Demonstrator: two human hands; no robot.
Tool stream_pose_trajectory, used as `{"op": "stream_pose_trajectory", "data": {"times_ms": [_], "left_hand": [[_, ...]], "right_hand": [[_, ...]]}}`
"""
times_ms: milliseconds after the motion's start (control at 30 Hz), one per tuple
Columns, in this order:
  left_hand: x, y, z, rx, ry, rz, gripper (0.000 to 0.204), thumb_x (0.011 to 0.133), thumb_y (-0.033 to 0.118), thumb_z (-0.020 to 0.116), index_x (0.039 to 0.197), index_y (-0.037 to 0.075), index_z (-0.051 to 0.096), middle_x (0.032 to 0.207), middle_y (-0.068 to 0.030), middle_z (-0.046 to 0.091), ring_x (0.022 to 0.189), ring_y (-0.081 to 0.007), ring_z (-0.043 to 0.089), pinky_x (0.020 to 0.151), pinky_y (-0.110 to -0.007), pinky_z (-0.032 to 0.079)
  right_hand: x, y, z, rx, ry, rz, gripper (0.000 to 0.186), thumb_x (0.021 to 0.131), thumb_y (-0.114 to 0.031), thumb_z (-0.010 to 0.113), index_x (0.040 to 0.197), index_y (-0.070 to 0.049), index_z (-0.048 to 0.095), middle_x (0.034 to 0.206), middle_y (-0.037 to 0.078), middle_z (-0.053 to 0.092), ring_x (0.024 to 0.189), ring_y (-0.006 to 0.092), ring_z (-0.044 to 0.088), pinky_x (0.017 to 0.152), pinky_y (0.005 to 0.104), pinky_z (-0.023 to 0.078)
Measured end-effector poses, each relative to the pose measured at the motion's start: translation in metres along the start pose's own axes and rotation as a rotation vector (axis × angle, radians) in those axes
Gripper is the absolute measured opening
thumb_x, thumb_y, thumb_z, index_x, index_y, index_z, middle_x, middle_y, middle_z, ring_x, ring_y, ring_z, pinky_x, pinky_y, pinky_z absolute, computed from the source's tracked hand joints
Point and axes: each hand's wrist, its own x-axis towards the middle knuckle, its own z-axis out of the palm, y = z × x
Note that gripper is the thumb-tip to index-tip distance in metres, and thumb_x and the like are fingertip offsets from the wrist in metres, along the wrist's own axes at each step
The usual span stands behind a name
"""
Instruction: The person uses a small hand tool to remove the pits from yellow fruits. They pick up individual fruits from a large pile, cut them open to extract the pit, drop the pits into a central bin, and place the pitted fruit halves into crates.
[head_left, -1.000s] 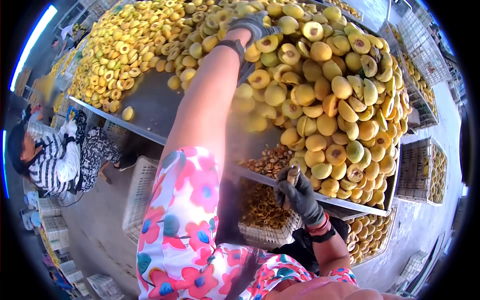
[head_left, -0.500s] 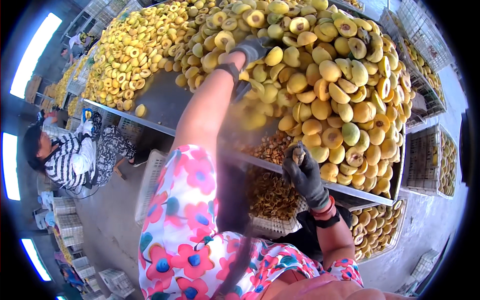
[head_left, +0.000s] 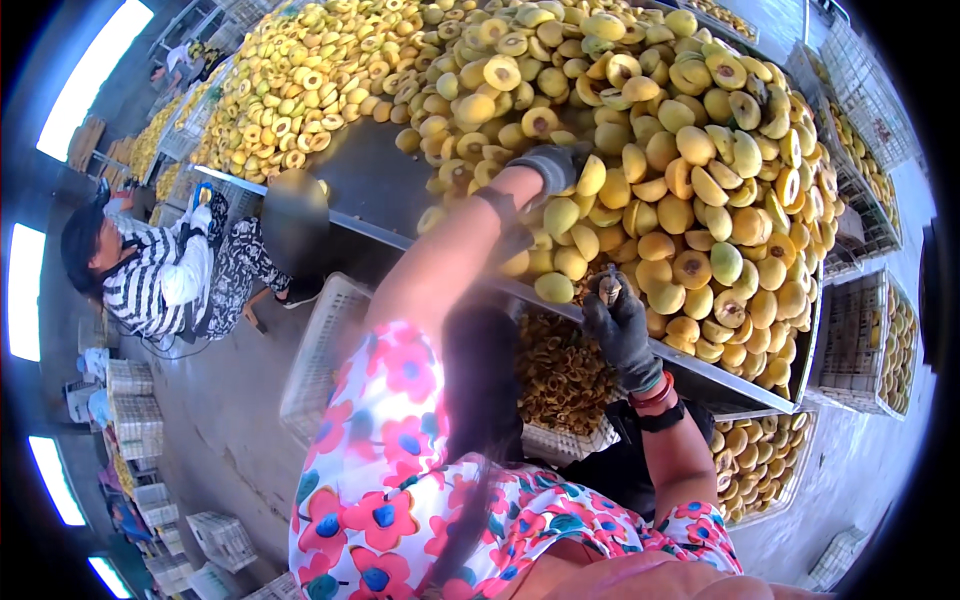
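Many halved yellow peaches (head_left: 700, 200) lie heaped on a metal table in front of me. My left hand (head_left: 550, 168), in a dark grey glove, reaches across the near side of the heap among the halves. Its fingers are blurred and partly hidden, so their grip does not show. At the table's near edge my right hand (head_left: 622, 335), also gloved, is closed round a small tool with a metal tip (head_left: 609, 285). Several loose halves, one a greenish half (head_left: 554, 288), lie at that edge between my two hands.
Below the edge stands a crate of brown scraps (head_left: 560, 385), with a crate of peach halves (head_left: 755, 460) to its right. More crates (head_left: 860, 345) stand at the far right. A seated person (head_left: 150, 270) in a striped top works at the left.
My left hand has come nearer and to the right, and peach halves now cover the brown pits by the table edge. My right hand keeps its hold on the tool.
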Motion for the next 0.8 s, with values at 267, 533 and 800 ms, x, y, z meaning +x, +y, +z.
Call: {"op": "stream_pose_trajectory", "data": {"times_ms": [267, 533, 800], "left_hand": [[0.008, -0.112, -0.035, -0.093, 0.673, -0.298, 0.054, 0.079, 0.055, 0.049, 0.111, 0.012, 0.057, 0.109, -0.0129, 0.06, 0.103, -0.0277, 0.055, 0.088, -0.039, 0.042], [0.018, -0.327, 0.016, -0.776, 0.578, -0.815, 0.079, 0.079, 0.063, 0.043, 0.136, 0.01, 0.032, 0.14, -0.0159, 0.033, 0.121, -0.0274, 0.043, 0.099, -0.036, 0.034], [0.063, -0.298, -0.001, -0.915, 0.46, -0.314, 0.068, 0.087, 0.056, 0.04, 0.134, 0.007, 0.036, 0.139, -0.0102, 0.036, 0.127, -0.0209, 0.035, 0.103, -0.03, 0.027]], "right_hand": [[0.001, 0.013, -0.003, -0.066, 0.009, 0.106, 0.015, 0.087, -0.01, 0.052, 0.1, -0.004, 0.047, 0.07, 0.0, 0.051, 0.054, 0.0072, 0.049, 0.051, 0.0203, 0.041], [-0.007, 0.005, -0.012, 0.017, -0.052, 0.287, 0.005, 0.085, -0.005, 0.051, 0.088, -0.003, 0.047, 0.067, 0.001, 0.05, 0.054, 0.0075, 0.049, 0.05, 0.0204, 0.04], [-0.012, -0.001, -0.014, 0.303, 0.004, 0.275, 0.01, 0.082, -0.002, 0.051, 0.092, -0.002, 0.047, 0.074, 0.003, 0.051, 0.059, 0.0088, 0.051, 0.054, 0.0218, 0.044]]}}
